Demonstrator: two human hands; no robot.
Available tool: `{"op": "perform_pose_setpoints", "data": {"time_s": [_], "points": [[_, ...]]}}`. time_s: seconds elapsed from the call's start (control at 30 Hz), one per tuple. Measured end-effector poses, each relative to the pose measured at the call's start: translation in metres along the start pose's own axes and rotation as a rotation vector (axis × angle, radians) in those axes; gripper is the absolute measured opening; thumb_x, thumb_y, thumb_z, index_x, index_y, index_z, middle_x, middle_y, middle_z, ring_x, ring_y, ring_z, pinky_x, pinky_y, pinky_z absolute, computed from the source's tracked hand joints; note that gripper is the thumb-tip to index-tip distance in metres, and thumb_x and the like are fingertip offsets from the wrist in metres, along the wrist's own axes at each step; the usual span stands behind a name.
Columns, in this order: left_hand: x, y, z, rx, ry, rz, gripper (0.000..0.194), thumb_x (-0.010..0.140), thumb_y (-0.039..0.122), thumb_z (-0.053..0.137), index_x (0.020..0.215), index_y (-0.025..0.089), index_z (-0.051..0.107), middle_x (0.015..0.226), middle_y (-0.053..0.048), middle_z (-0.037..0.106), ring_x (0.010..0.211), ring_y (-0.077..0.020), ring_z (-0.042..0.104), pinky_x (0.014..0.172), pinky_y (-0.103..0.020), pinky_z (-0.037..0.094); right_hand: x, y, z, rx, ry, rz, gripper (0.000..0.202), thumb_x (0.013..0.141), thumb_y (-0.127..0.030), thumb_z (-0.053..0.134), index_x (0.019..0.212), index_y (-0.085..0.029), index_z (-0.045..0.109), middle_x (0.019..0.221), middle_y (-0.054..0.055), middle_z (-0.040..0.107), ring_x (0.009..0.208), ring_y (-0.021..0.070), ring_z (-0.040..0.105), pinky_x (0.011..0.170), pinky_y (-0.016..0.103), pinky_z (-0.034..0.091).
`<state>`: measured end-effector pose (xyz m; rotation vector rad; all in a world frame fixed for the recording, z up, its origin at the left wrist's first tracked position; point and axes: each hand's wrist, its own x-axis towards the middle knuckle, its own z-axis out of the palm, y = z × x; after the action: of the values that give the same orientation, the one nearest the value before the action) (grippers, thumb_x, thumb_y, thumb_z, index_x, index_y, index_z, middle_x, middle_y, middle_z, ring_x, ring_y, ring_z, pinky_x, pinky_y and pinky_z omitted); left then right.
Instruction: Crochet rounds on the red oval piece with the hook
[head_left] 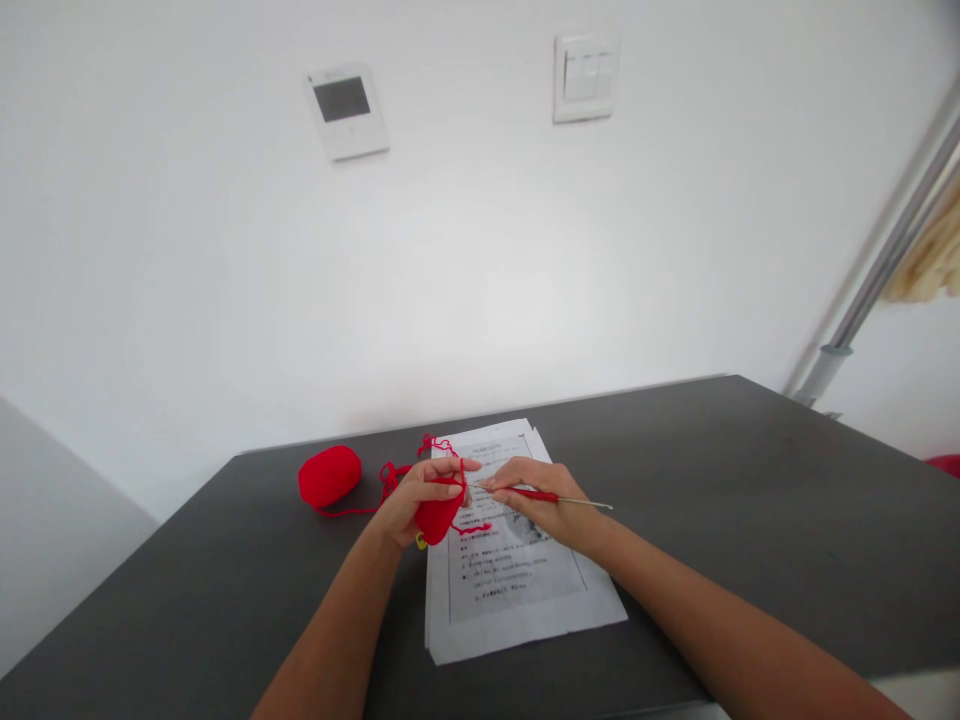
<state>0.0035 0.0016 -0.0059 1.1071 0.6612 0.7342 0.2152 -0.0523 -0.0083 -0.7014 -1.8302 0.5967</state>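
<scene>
Two bare forearms are extended from the near edge over a dark grey, flat-topped table. Between them, white sheets of paper with dark print are laid on the tabletop, overlapped in a small stack; the print is too small to be read.

Above the sheets, a small red piece of crocheted yarn is pinched in the left hand, its fingers closed on the fabric and a red strand drawn up by the raised forefinger. A small yellow plastic marker is seen at the lower edge of the piece, and a short red yarn end is trailed over the print. A slim metal crochet hook with a red grip is held between the closed thumb and fingers of the right hand. Its tip is pointed at the piece near the left fingertips; whether a loop is caught cannot be told.

Left of the hands, an oval ball of red yarn is joined by loose strands. Beyond, a white wall is fitted with a white panel with a dark screen and a white switch plate.
</scene>
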Motion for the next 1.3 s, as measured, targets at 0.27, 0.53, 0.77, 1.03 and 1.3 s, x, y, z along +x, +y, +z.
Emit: {"op": "perform_pose_setpoints", "data": {"time_s": [0.27,0.53,0.77,1.03,1.3], "points": [[-0.0003,-0.0005,0.0016,0.001,-0.046,-0.007,0.040,0.059,0.015,0.074,0.100,0.012,0.071,0.065,-0.006,0.068,0.061,-0.0151,0.060,0.060,-0.024,0.043,-0.0009,0.0011,0.0039,0.107,0.092,0.015,0.013,0.084,-0.031,0.064,0.083,-0.019,0.069,0.083,0.006,0.072,0.077,0.0180,0.067,0.071,0.030,0.054],[0.0033,-0.0056,-0.0068,-0.064,-0.135,0.034,0.038,0.060,0.014,0.072,0.098,0.011,0.072,0.063,-0.006,0.068,0.057,-0.0144,0.058,0.064,-0.027,0.041,0.0012,-0.0025,-0.0028,0.062,-0.028,-0.006,0.016,0.085,-0.030,0.061,0.088,-0.017,0.070,0.087,0.008,0.072,0.080,0.0181,0.066,0.074,0.030,0.054],[0.0047,-0.0075,-0.0036,-0.099,-0.191,0.029,0.038,0.060,0.018,0.073,0.097,0.009,0.071,0.057,-0.003,0.063,0.055,-0.0140,0.055,0.063,-0.029,0.040,0.0005,-0.0018,-0.0003,0.093,0.020,-0.045,0.014,0.085,-0.028,0.063,0.086,-0.017,0.070,0.085,0.008,0.071,0.079,0.0185,0.066,0.073,0.030,0.053],[0.0040,-0.0067,-0.0040,-0.116,-0.221,0.038,0.037,0.061,0.016,0.071,0.098,0.009,0.070,0.054,-0.002,0.061,0.053,-0.0131,0.053,0.063,-0.029,0.039,0.0000,0.0006,0.0007,0.134,0.011,-0.014,0.014,0.084,-0.029,0.063,0.086,-0.017,0.070,0.085,0.007,0.072,0.079,0.0179,0.067,0.073,0.030,0.054],[0.0023,-0.0065,-0.0066,-0.108,-0.198,0.002,0.036,0.058,0.014,0.072,0.093,0.010,0.072,0.059,-0.006,0.067,0.056,-0.0155,0.059,0.062,-0.028,0.040,0.0032,-0.0029,-0.0028,0.213,-0.034,0.086,0.017,0.082,-0.032,0.065,0.081,-0.017,0.071,0.082,0.007,0.072,0.077,0.0181,0.067,0.071,0.031,0.053]]}}
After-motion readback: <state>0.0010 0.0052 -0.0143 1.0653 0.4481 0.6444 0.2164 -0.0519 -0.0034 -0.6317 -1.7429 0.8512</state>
